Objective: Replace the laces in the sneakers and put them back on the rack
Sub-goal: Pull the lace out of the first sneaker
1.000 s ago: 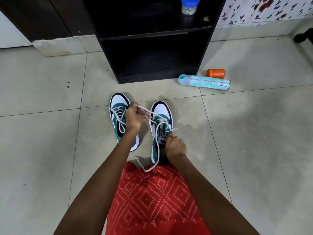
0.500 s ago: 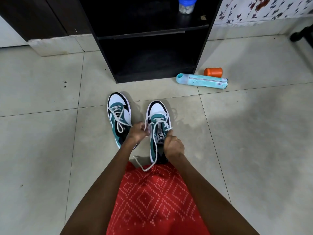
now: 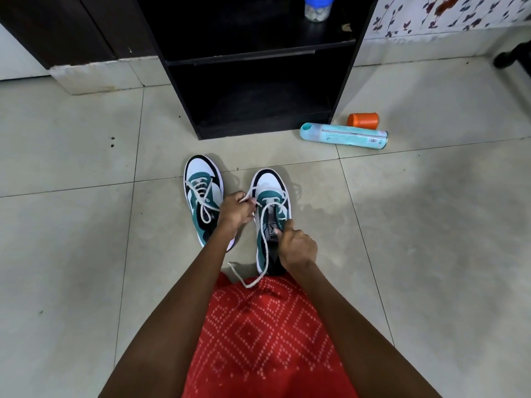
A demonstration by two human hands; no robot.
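Two white, teal and black sneakers stand side by side on the tiled floor, toes toward the rack. The left sneaker (image 3: 201, 182) is laced with a tied white bow. The right sneaker (image 3: 270, 191) has a loose white lace (image 3: 265, 254) that loops over its tongue and trails onto my red clothing. My left hand (image 3: 235, 209) pinches one end of that lace between the two shoes. My right hand (image 3: 297, 247) presses on the right sneaker's tongue, thumb up, closed on the lace there. The black shoe rack (image 3: 258, 126) stands just beyond, its bottom shelf empty.
A teal spray can (image 3: 343, 136) lies on the floor right of the rack, with an orange cap (image 3: 362, 120) behind it. A blue-lidded jar (image 3: 317, 7) stands on the rack's upper shelf. My red patterned clothing (image 3: 267, 340) fills the foreground.
My left hand dropped from high above the shoes to low between them, then rose slightly, still pulling the lace. My right hand stayed on the right sneaker's tongue.
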